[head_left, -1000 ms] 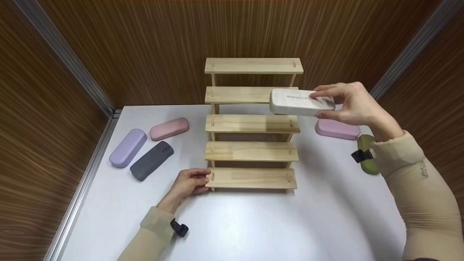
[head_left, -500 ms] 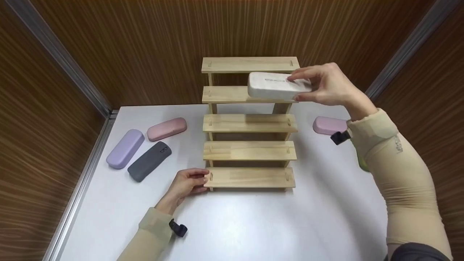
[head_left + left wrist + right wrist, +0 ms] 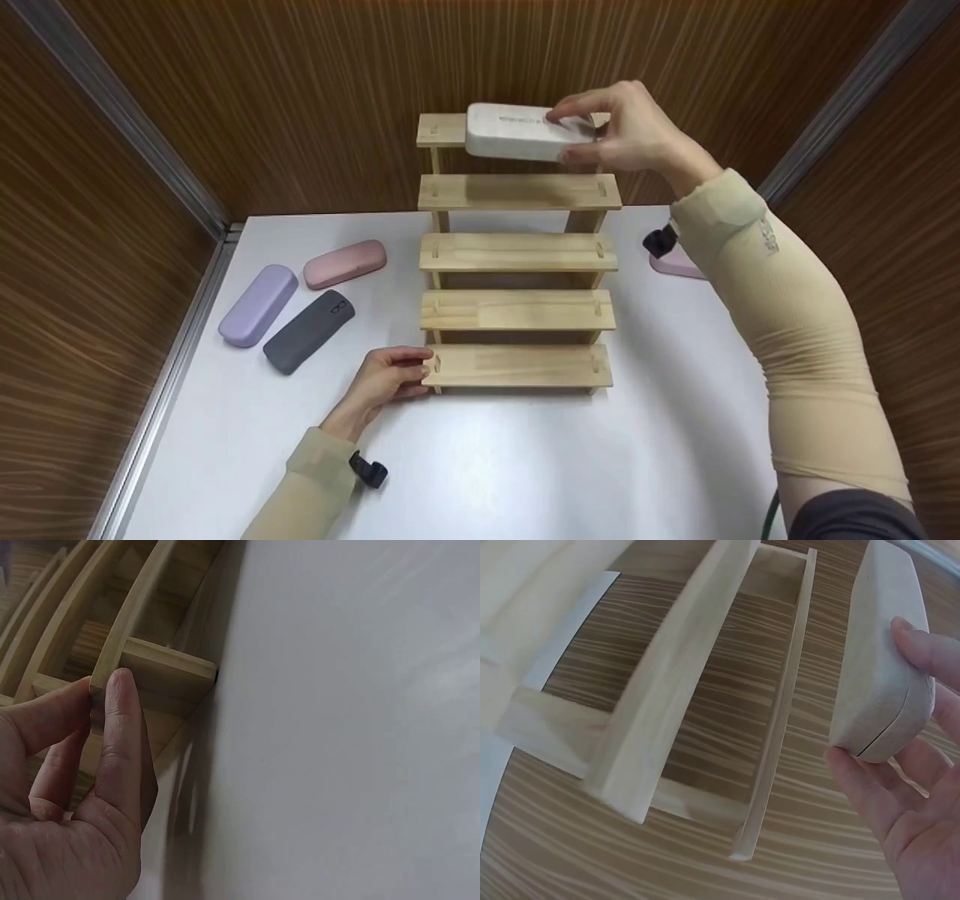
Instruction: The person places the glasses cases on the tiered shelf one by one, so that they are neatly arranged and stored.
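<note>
White, the case (image 3: 514, 133) is pinched at one end above the wooden rack (image 3: 517, 253) by the right hand (image 3: 628, 129), probably leaving its underside free, the lowest shelf (image 3: 517, 366) being pinched by the left hand (image 3: 384, 381), probably for steadiness.

Compared with a second ago, the right hand (image 3: 628, 129) holds the rounded white oblong case (image 3: 510, 133) farther left and back; in the head view it overlaps the top board (image 3: 441, 129) of the pale wooden stand (image 3: 517, 252) instead of the second, while the beige sleeve (image 3: 795, 330) covers more of the lilac-pink oblong case (image 3: 673, 265).
</note>
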### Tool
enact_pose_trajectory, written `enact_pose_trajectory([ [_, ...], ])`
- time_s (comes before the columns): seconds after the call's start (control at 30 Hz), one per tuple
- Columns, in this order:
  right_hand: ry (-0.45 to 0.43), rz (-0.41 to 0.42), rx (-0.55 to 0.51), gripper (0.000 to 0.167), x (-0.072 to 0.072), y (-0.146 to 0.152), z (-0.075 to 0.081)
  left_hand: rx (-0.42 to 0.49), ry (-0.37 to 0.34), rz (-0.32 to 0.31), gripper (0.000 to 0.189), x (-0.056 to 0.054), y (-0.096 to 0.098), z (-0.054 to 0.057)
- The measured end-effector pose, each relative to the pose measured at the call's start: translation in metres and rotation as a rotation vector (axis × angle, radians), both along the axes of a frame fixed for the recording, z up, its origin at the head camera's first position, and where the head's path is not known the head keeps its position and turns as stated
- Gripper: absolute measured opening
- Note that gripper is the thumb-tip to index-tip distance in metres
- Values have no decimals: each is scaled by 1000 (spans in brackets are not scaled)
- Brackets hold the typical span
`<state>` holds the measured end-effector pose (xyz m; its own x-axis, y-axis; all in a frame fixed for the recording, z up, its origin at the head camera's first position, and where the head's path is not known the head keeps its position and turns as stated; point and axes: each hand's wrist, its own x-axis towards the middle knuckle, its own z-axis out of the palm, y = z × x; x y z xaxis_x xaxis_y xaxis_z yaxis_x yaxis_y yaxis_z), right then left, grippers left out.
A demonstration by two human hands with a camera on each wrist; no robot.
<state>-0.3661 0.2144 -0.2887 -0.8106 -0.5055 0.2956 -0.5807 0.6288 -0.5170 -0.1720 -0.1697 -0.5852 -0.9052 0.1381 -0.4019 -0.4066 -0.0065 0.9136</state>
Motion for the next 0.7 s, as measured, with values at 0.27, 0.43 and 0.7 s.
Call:
enact_pose_trajectory([
  [0.27,-12,-37,29,47,-22,-30,5,13,2,-19,39,5,-4,2],
  [0.43,-33,-56,37,48,-30,-49,6,-4,2,-13,36,8,-5,3],
  [0.7,-95,-99,81,50,-37,-75,-1,-2,15,-28,38,10,-4,2],
])
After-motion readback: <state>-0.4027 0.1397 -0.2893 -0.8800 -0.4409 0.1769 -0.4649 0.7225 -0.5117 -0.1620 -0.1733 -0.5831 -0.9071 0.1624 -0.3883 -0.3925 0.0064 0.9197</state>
